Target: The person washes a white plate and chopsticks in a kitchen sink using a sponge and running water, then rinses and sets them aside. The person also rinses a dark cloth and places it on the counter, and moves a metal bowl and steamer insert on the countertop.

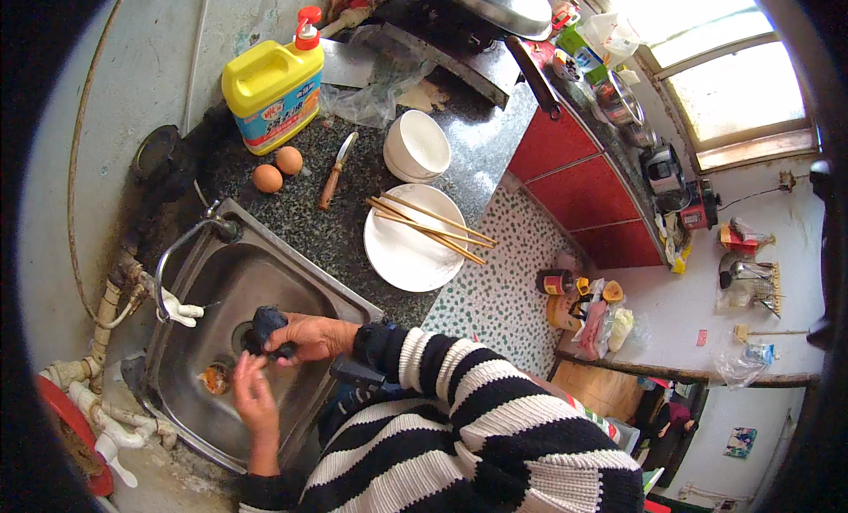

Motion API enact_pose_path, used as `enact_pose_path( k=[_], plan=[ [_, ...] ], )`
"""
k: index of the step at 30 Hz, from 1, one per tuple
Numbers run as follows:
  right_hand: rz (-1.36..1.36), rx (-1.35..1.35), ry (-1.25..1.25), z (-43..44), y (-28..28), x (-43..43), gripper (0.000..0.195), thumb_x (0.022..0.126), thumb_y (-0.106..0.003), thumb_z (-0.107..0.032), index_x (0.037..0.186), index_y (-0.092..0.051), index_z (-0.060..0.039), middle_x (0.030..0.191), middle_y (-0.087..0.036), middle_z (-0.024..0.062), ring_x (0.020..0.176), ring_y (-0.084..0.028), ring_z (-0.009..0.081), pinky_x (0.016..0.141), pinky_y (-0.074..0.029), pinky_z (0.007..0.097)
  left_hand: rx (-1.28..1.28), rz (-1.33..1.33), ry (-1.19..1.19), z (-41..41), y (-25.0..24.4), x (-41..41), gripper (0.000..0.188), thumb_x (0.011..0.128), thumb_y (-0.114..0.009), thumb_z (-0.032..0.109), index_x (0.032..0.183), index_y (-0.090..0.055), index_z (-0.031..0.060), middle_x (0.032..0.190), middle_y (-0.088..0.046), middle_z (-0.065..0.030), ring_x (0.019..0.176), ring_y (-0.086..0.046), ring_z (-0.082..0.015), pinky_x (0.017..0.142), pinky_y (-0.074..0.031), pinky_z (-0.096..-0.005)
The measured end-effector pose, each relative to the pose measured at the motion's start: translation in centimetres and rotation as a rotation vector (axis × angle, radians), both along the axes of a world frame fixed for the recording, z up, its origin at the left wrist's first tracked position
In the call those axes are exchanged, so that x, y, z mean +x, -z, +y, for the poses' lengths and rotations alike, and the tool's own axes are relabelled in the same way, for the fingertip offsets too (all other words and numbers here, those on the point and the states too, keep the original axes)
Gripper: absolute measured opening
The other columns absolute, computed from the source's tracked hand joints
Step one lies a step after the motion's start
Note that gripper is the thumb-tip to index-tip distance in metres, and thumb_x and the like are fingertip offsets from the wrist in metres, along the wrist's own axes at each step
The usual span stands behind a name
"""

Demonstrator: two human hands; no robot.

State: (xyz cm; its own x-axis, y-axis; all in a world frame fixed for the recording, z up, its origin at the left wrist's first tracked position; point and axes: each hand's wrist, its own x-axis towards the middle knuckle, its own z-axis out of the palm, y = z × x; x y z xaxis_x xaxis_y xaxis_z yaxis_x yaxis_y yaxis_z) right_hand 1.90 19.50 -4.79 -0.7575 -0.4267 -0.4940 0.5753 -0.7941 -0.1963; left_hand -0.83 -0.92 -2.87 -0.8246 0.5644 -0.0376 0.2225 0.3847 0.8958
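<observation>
Over the stainless steel sink (271, 268), my right hand (308, 339) grips a bunched dark cloth (268, 322). Just below it, my left hand (255, 395) has its fingertips at the lower end of the cloth. Blur hides whether those fingers pinch it. Orange and pale scraps (215, 378) lie on the sink floor, beside the drain. A curved metal faucet (173, 248) with a white handle (182, 311) reaches over the far side of the basin.
Along the dark granite counter (298, 228) are two brown eggs (277, 170), a wood-handled knife (338, 170), white bowls (419, 145) and a white plate (404, 258) with several wooden chopsticks (437, 227) across it. A yellow detergent jug (271, 96) stands behind the eggs.
</observation>
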Motion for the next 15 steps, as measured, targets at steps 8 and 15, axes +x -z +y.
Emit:
enact_pose_path(
  k=[8, 15],
  plan=[
    [0.143, -0.027, -0.369, -1.9, -0.6, -0.9, 0.018, 0.071, -0.067, 0.001, 0.080, -0.057, -0.0112, 0.067, -0.052, -0.0001, 0.055, -0.047, 0.0106, 0.043, -0.034, 0.0224, 0.055, 0.821, 0.521, 1.7, 0.5, -5.4, 0.052, 0.077, -0.061, 0.004, 0.125, -0.044, 0.0142, 0.130, -0.047, -0.0099, 0.117, -0.049, -0.0337, 0.096, -0.041, -0.0485],
    [0.702, 0.741, -0.435, -3.2, 5.3, -0.1, 0.022, 0.066, -0.070, -0.008, 0.086, -0.059, -0.0084, 0.072, -0.059, 0.0079, 0.064, -0.056, 0.0201, 0.052, -0.042, 0.0328, -0.320, 0.751, 0.667, 1.7, 1.4, -5.8, 0.064, 0.078, -0.058, 0.003, 0.137, -0.034, 0.0054, 0.113, -0.056, -0.0156, 0.097, -0.057, -0.0340, 0.083, -0.046, -0.0443]
  ],
)
